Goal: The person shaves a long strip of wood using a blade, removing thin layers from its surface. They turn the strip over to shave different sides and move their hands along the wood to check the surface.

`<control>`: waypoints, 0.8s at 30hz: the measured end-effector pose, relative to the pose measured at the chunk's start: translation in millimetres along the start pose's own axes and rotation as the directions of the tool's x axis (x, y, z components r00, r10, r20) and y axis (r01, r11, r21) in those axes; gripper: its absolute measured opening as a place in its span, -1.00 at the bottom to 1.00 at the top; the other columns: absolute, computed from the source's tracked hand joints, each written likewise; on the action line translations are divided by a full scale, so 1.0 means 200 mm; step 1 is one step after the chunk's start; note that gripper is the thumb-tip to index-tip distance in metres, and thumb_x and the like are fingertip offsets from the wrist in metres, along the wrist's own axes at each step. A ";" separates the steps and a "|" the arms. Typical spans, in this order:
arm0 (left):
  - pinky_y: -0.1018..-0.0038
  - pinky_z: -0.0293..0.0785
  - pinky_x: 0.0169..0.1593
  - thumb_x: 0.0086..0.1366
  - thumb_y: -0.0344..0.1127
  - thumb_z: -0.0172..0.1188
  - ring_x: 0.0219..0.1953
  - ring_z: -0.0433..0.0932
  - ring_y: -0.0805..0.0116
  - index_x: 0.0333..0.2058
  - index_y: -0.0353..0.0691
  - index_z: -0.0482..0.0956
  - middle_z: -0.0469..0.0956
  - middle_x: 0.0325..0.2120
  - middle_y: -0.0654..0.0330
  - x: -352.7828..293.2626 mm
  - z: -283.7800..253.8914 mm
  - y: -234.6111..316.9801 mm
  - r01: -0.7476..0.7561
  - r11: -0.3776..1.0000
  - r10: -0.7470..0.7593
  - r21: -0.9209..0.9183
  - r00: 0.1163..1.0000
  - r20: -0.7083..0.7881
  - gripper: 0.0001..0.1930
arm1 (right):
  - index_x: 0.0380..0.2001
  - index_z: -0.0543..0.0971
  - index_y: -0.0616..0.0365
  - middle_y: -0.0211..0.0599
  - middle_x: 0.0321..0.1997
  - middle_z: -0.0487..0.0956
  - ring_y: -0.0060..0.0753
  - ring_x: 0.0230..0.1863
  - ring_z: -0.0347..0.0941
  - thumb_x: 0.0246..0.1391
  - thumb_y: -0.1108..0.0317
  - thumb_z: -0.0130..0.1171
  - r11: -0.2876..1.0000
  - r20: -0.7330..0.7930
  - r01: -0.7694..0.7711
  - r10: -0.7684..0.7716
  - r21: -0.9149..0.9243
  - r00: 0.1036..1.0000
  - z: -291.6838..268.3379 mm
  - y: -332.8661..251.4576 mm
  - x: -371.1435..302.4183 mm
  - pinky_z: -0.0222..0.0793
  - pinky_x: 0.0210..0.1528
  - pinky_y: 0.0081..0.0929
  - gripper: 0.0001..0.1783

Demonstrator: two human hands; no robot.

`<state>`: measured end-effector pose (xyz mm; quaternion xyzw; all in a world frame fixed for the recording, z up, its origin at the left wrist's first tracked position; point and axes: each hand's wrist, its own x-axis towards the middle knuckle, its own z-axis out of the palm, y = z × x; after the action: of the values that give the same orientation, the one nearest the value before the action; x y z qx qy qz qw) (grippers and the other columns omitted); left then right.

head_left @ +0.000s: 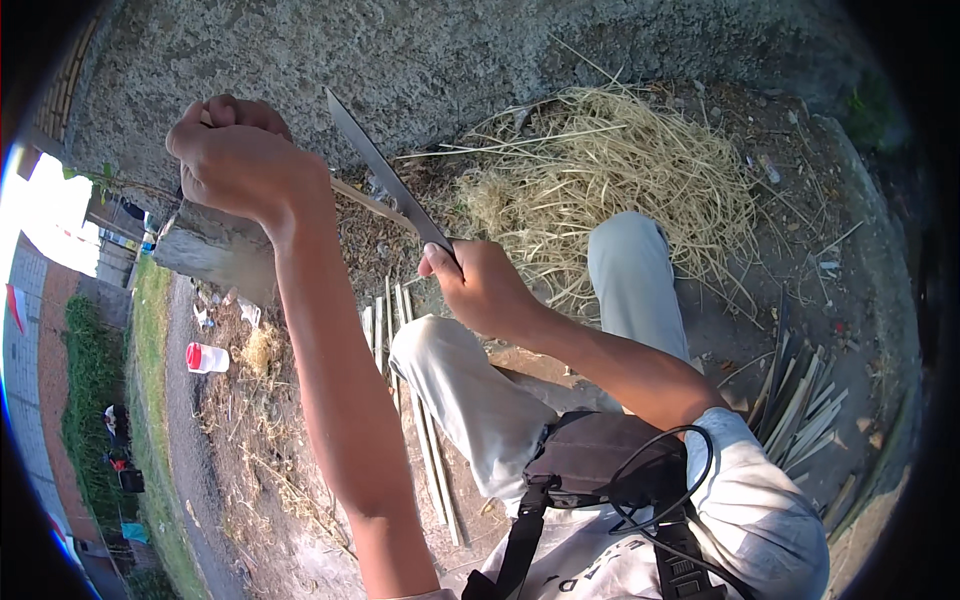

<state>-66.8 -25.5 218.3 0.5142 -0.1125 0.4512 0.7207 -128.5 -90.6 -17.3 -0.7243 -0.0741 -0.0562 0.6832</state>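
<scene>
The knife [388,178] has a long, dark grey, narrow blade that tapers to a point, raised clear of the ground and slanting up to the left, its handle end hidden. To the left of the knife, a thin, pale tan strip of wood [365,201] slopes down to the right, partly hidden, and meets the blade near the knife's handle end.

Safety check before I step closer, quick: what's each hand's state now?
Left hand: closed, holding a thin tan strip.
Right hand: closed, holding a long knife.
</scene>
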 end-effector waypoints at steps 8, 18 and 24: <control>0.47 -0.12 -0.64 0.34 -0.26 -0.22 -0.75 0.07 0.52 -0.64 -0.14 0.21 0.18 -0.74 0.30 0.04 -0.05 0.02 0.025 0.999 -0.026 -0.035 0.999 -0.046 -0.67 | -0.40 0.63 0.32 -0.02 -0.66 0.56 -0.08 -0.64 0.53 0.31 0.21 -0.01 0.905 0.068 -0.290 0.325 -0.311 0.943 -0.06 0.09 0.01 0.41 -0.49 -0.19 -0.61; 0.48 -0.16 -0.66 0.35 -0.22 -0.20 -0.74 -0.07 0.51 -0.65 -0.07 0.14 0.06 -0.76 0.33 -0.01 -0.11 0.03 0.110 0.990 -0.098 -0.088 0.987 0.128 -0.65 | -0.44 0.62 0.33 0.00 -0.65 0.55 -0.07 -0.64 0.49 0.32 0.24 -0.05 0.904 0.116 -0.127 0.189 -0.409 0.975 0.00 0.12 0.02 0.40 -0.47 -0.15 -0.59; 0.52 -0.15 -0.72 0.36 -0.22 -0.21 -0.78 -0.13 0.52 -0.65 -0.07 0.11 -0.02 -0.80 0.33 0.02 -0.17 0.06 0.279 0.911 -0.083 -0.304 0.846 0.527 -0.64 | -0.40 0.64 0.27 -0.24 -0.74 0.45 -0.29 -0.67 0.42 0.36 0.22 -0.08 0.993 0.143 -0.106 0.112 -0.050 0.983 -0.13 0.10 -0.02 0.34 -0.48 -0.24 -0.58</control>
<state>-83.3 5.8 213.3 0.4772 -0.3289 0.2008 0.7898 -127.6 -117.3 -36.9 -0.7438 -0.0826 0.0326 0.6625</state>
